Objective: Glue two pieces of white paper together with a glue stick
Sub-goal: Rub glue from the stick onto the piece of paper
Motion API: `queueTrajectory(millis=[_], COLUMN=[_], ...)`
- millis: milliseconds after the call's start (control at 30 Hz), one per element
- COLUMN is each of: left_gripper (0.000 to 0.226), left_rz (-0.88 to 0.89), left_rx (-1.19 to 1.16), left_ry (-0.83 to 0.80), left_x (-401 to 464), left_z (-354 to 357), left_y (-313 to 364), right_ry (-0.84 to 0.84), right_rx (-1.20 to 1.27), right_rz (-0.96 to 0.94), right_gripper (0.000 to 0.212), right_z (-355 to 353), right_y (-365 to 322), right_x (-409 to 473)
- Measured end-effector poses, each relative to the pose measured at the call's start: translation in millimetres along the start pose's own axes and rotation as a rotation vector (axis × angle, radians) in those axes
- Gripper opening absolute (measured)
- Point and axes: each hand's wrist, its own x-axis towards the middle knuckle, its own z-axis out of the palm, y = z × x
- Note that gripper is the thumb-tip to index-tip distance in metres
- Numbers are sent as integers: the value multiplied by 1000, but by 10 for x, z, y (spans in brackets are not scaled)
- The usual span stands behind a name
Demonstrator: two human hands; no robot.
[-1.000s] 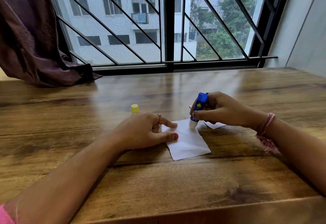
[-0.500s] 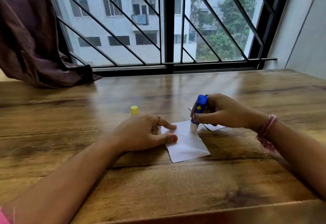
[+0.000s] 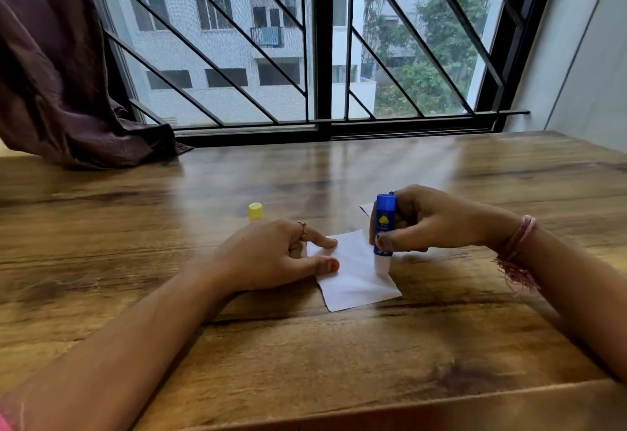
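A small square sheet of white paper [image 3: 356, 274] lies flat on the brown wooden table [image 3: 305, 356], near the middle, its corners turned so that one points toward the near edge; faint creases cross its surface. A blue cylindrical glue stick [image 3: 384, 227] with a yellow mark on its side stands nearly upright on the sheet's right part, its pale tip touching the paper. The right hand [image 3: 427, 223] grips the stick, fingers curled round the barrel and thumb low on its near side. The left hand [image 3: 274, 257] rests on the table at the sheet's left edge, with the thumb and forefinger pressing down on the paper while the other fingers are tucked under; a ring sits on one finger. A corner of a second piece of white paper [image 3: 367, 208] shows just beyond the right hand, mostly hidden by it. A small yellow cap [image 3: 255, 212] stands on the table just beyond the left hand. A pink thread band [image 3: 517, 247] circles the right wrist. Far off, a dark purple curtain [image 3: 57, 74] hangs at the left of a barred window [image 3: 322, 57].
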Motion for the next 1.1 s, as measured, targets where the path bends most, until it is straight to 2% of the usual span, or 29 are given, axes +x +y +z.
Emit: queueTrajectory(millis=[133, 300, 467, 567, 667, 800, 967, 1100], left_gripper=[41, 40, 39, 38, 40, 40, 42, 42], left_rz=[1, -1, 2, 4, 3, 4, 3, 14], left_rx=[1, 9, 22, 20, 24, 16, 9, -1], left_ry=[2, -5, -5, -7, -15, -13, -10, -14], left_x=[1, 1, -2, -9, -8, 1, -5, -5], left_z=[4, -3, 0, -1, -4, -3, 2, -6], left_y=[-1, 2, 7, 4, 4, 0, -3, 2], right_ry=[46, -96, -51, -102, -141, -113, -188, -156], right_rx=[15, 45, 54, 60, 47, 81, 94, 87], right_rz=[-13, -10, -17, -42, -50, -64, -83, -79], right_gripper=[18, 4, 5, 8, 21, 10, 17, 10], right_z=[7, 11, 9, 23, 14, 16, 23, 15], right_y=[13, -5, 15, -3, -18, 17, 20, 37], right_x=[1, -42, -46, -58, -71, -58, -57, -44])
